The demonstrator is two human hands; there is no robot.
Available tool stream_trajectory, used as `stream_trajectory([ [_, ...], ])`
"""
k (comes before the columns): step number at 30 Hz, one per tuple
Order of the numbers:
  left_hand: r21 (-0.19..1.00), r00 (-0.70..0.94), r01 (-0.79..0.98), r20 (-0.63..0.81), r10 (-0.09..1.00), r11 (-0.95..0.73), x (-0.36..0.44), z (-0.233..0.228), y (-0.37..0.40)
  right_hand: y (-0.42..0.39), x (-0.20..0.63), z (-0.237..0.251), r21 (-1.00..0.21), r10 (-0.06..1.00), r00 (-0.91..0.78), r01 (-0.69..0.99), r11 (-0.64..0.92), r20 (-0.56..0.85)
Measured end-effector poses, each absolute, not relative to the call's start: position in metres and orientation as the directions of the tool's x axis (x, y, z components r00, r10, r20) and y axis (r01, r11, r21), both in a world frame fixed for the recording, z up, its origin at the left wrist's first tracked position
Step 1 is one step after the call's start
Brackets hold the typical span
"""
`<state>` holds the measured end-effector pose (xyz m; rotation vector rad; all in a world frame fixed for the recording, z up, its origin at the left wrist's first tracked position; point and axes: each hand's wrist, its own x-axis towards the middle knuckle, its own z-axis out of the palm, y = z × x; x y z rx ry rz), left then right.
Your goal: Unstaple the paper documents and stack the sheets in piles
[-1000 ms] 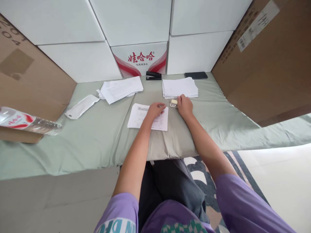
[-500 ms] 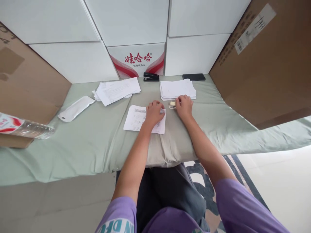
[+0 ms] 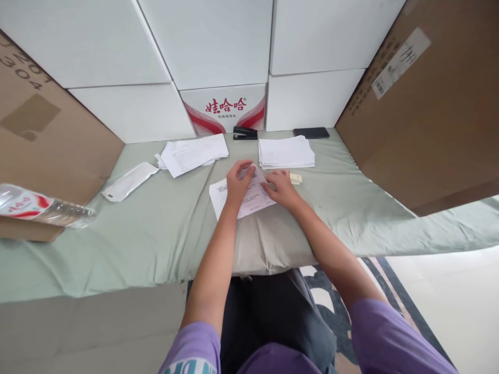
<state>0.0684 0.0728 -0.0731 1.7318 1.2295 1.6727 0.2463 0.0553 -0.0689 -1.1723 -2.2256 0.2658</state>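
Note:
Several printed sheets of paper (image 3: 255, 199) lie tilted on the cloth in front of me. At their upper edge my left hand (image 3: 238, 182) pinches the paper between thumb and fingers, and a corner is lifted there. My right hand (image 3: 281, 187) is at the right edge of the sheets, thumb and fingers closed on it. Just behind the right hand sits a small cream-coloured object (image 3: 296, 178), partly hidden by the fingers. Farther back stands a black stapler (image 3: 245, 133).
Paper stacks lie at back left (image 3: 195, 154) and back right (image 3: 286, 152), with a black phone (image 3: 311, 133) behind. A white packet (image 3: 130, 182) and a water bottle (image 3: 47, 208) are on the left. White boxes (image 3: 218, 41) and brown cartons (image 3: 429, 119) enclose the table.
My right hand has left the cream-coloured object and moved left onto the paper's edge. My left hand has gone from lying on the sheets to pinching their top; the sheets have turned.

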Motion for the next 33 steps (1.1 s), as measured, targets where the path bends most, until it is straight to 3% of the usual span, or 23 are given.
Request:
stream_trajectory([
  [3, 0.764, -0.159, 0.437, 0.585, 0.795, -0.475, 0.064, -0.073, 0.073, 0.067, 0.259, -0.072, -0.562, 0.867, -0.249, 0.677, 0.475, 0.432],
  [6, 0.734, -0.254, 0.582, 0.573, 0.78, -0.35, 0.063, -0.081, 0.076, 0.095, 0.293, -0.073, -0.703, 0.847, 0.207, 0.668, 0.244, 0.49],
  [8, 0.761, -0.3, 0.595, 0.509, 0.806, -0.259, 0.064, -0.09, 0.079, 0.121, 0.322, -0.072, -0.779, 0.817, 0.392, 0.618, 0.107, 0.422],
  [10, 0.798, -0.29, 0.574, 0.409, 0.865, -0.185, 0.067, -0.097, 0.084, 0.147, 0.347, -0.069, -0.807, 0.815, 0.464, 0.59, 0.007, 0.347],
  [13, 0.814, -0.24, 0.571, 0.289, 0.927, -0.106, 0.069, -0.1, 0.087, 0.18, 0.366, -0.064, -0.769, 0.815, 0.478, 0.636, -0.065, 0.327],
  [19, 0.793, -0.205, 0.608, 0.209, 0.956, -0.043, 0.071, -0.093, 0.084, 0.203, 0.352, -0.061, -0.592, 0.874, 0.411, 0.782, -0.192, 0.26],
  [23, 0.797, -0.214, 0.603, 0.197, 0.957, -0.029, 0.071, -0.09, 0.083, 0.195, 0.338, -0.064, -0.524, 0.819, 0.488, 0.802, -0.286, 0.302],
  [29, 0.795, -0.216, 0.607, 0.187, 0.958, -0.018, 0.072, -0.091, 0.084, 0.151, 0.295, -0.072, -0.582, 0.838, 0.371, 0.809, -0.081, 0.4],
  [33, 0.807, -0.225, 0.59, 0.207, 0.952, -0.036, 0.072, -0.095, 0.086, 0.114, 0.246, -0.073, -0.535, 0.857, 0.235, 0.843, 0.055, 0.458],
])
